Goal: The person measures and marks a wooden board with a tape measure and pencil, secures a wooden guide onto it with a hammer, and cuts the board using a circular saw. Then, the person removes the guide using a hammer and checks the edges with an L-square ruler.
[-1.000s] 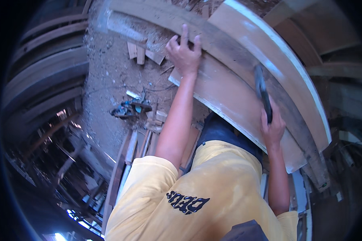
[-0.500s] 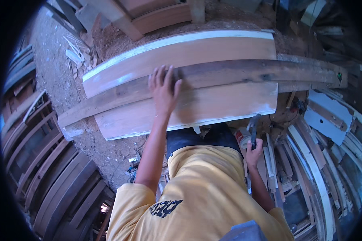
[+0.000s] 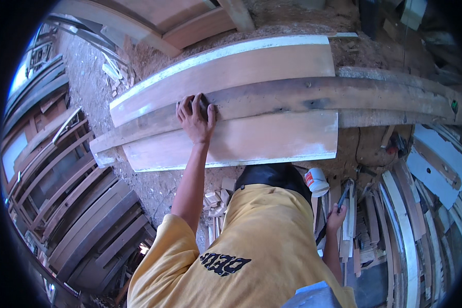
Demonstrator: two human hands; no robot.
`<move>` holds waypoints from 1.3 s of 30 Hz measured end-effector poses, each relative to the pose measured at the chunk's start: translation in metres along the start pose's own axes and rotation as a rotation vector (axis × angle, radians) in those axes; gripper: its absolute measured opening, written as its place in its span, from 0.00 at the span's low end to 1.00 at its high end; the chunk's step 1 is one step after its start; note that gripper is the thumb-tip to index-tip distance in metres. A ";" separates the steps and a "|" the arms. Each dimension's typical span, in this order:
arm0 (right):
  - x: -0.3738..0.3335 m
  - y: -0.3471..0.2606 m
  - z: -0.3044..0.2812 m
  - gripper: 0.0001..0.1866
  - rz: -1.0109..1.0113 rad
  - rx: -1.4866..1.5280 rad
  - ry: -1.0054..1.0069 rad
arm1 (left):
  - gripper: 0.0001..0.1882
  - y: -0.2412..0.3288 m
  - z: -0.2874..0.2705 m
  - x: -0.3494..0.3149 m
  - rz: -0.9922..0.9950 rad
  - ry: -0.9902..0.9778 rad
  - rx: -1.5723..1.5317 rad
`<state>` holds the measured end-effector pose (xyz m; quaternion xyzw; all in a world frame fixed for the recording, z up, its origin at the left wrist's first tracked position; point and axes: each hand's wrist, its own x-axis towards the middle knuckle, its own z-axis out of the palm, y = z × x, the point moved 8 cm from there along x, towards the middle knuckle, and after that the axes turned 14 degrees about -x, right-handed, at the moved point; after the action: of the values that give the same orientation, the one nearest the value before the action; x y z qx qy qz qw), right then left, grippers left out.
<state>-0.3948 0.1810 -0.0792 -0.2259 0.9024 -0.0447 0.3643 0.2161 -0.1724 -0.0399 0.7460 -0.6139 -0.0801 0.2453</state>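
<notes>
My left hand [image 3: 195, 119] rests on a long dark plank [image 3: 272, 97], its fingers bent but apart. A dark patch lies between finger and thumb; I cannot tell whether it is only shadow. Beneath the plank is a wide light-brown board [image 3: 272, 136] with white-smeared long edges, showing on both sides of it. At my right side, my right hand [image 3: 335, 218] is closed around the dark handle of a hammer [image 3: 344, 196]. The hammer points up and away from me, over the stacked wood, its head small and hard to make out.
A white tub [image 3: 317, 182] with a red label stands beyond my right hand. Stacked wood strips [image 3: 403, 220] fill the right side, with a white panel [image 3: 439, 164] above. More planks [image 3: 87, 231] lie at left. A wooden frame [image 3: 195, 36] stands at the far side.
My left hand has shifted left along the plank and its fingers have bent more. My right hand has lowered with the hammer, away from the board's edge. The view has turned slightly.
</notes>
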 end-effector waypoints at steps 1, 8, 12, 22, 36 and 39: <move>-0.003 -0.009 -0.008 0.08 0.041 0.011 0.000 | 0.24 0.001 0.002 0.001 -0.009 -0.004 0.006; -0.001 -0.176 -0.030 0.08 -0.167 0.107 0.013 | 0.26 -0.004 0.007 -0.001 -0.042 -0.035 0.013; 0.025 -0.241 -0.036 0.09 -0.346 -0.134 0.108 | 0.27 -0.004 0.011 0.001 -0.043 -0.053 0.022; 0.019 -0.415 -0.031 0.20 -0.889 -0.475 0.277 | 0.28 -0.004 0.015 0.005 -0.050 -0.067 0.027; 0.044 -0.377 -0.035 0.15 -0.855 -0.413 0.265 | 0.28 -0.008 0.028 -0.001 -0.065 -0.065 -0.073; 0.060 -0.305 -0.041 0.15 -0.638 -0.281 0.240 | 0.30 -0.016 0.025 -0.005 -0.082 -0.092 -0.125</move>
<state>-0.3462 -0.1214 -0.0123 -0.5370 0.8201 -0.0581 0.1888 0.2184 -0.1727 -0.0694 0.7493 -0.5872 -0.1624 0.2595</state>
